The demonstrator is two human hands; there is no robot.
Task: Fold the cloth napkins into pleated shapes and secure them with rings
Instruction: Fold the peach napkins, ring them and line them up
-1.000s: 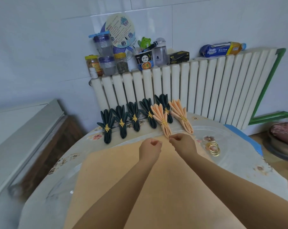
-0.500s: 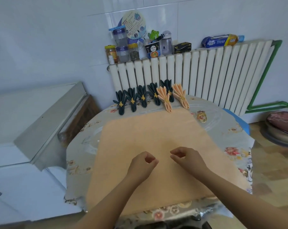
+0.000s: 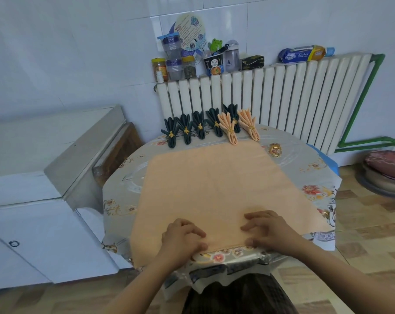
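Seven napkins ringed, one just begun.
Both hands, left [image 3: 183, 236] and right [image 3: 267, 231], pinch the flat napkin's [image 3: 214, 184] near edge; spare rings [image 3: 275, 150] wait on the bench [image 3: 314, 177].

One big peach napkin [image 3: 214, 189] lies flat on the worktop [image 3: 124, 189]. At the far side there are five dark green folded napkins [image 3: 185, 130] in a row, each with a gold ring. Next to them are two peach folded napkins [image 3: 248, 126], each with a gold ring too. To the right there is one small pile of loose gold rings [image 3: 275, 150]; how many are in it is too small to count. Two hands show: one left hand [image 3: 183, 240] and one right hand [image 3: 267, 232].
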